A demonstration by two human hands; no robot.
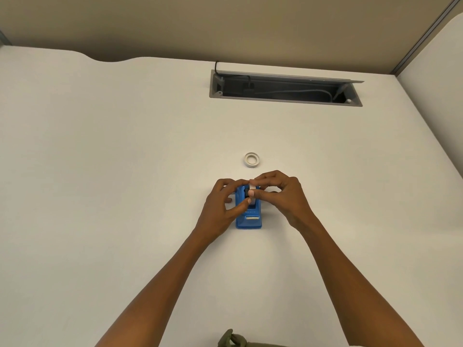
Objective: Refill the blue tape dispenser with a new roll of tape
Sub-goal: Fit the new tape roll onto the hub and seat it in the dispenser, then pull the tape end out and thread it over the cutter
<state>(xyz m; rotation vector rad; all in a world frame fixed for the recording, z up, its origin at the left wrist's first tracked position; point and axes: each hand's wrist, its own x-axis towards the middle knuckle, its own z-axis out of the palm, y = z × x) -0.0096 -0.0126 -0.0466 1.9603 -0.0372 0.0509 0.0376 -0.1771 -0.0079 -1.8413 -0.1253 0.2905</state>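
The blue tape dispenser [248, 219] stands on the white desk [112, 184], its metal cutter facing me. A white tape roll [252, 195] with a black hub sits upright in its cradle. My left hand [223, 204] grips the dispenser's left side, thumb and forefinger at the roll. My right hand [280, 194] pinches the roll from the right and top. A second white roll [251, 159] lies flat on the desk just beyond both hands.
A grey cable tray [285, 88] with its lid raised is set into the desk at the back, cords inside. A beige partition wall [225, 26] rises behind. An olive cloth [233, 340] shows at the bottom edge.
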